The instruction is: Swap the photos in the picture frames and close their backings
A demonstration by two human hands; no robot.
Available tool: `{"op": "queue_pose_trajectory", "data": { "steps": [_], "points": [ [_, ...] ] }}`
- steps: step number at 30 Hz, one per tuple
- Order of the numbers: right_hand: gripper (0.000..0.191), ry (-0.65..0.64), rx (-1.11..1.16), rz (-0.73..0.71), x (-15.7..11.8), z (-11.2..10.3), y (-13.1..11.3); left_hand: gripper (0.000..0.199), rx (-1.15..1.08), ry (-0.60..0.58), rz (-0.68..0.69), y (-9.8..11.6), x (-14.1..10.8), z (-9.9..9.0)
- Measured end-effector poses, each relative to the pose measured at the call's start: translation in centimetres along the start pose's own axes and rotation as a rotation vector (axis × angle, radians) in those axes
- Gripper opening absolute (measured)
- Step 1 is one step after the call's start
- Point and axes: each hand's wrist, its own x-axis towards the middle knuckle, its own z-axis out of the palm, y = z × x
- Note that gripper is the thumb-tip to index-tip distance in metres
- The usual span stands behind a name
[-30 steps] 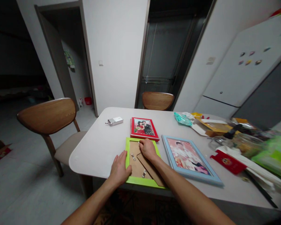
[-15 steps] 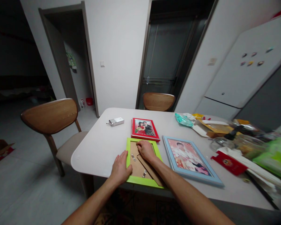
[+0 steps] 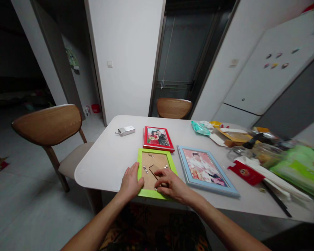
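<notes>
A lime-green photo frame (image 3: pixel 143 192) lies back side up at the table's front edge. Its brown backing board (image 3: pixel 148 178) carries small metal clips (image 3: pixel 146 169) and a stand leg (image 3: pixel 153 170), partly covered by my right hand. Along the frame's left edge lies my left hand (image 3: pixel 131 182), fingers stretched out, thumb over the border. My right hand (image 3: pixel 174 184) is over the lower right of the backing, its bent fingertips and thumb at the bottom metal clip (image 3: pixel 156 189). Behind is a red photo frame (image 3: pixel 170 138); a light-blue photo frame (image 3: pixel 184 167) lies to the right. Both show pictures.
A silver-white box-shaped device (image 3: pixel 126 130) lies on the table (image 3: pixel 102 164) at the back left. Bags, plastic containers and a red packet (image 3: pixel 247 173) crowd the right side. Wooden chairs (image 3: pixel 48 123) stand left and behind.
My right hand has moved from the top clip of the green frame down to the bottom one. The top clip now shows. My left hand stays on the left edge.
</notes>
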Motion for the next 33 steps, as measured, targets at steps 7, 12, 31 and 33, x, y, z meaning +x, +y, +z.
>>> {"op": "queue_pose_trajectory", "data": {
  "steps": [7, 12, 31, 33],
  "points": [
    [0.014, 0.126, -0.017, 0.054, 0.7, 1.1, 0.0, 0.055, 0.012, 0.015, 0.003, -0.1, -0.2, 0.1],
    [0.032, 0.202, -0.113, 0.269, 0.2, 0.3, 0.2, 0.056, -0.006, 0.026, 0.005, -0.3, -0.2, 0.3],
    [0.028, 0.337, -0.148, 0.201, 1.2, -1.4, -2.5, 0.021, -0.660, 0.168, -0.176, 0.9, 1.6, -0.7],
    [0.030, 0.344, -0.082, 0.169, 1.2, -1.7, -2.7, 0.025, -0.705, 0.156, -0.219, 0.2, 1.7, -1.3]
  ]
}}
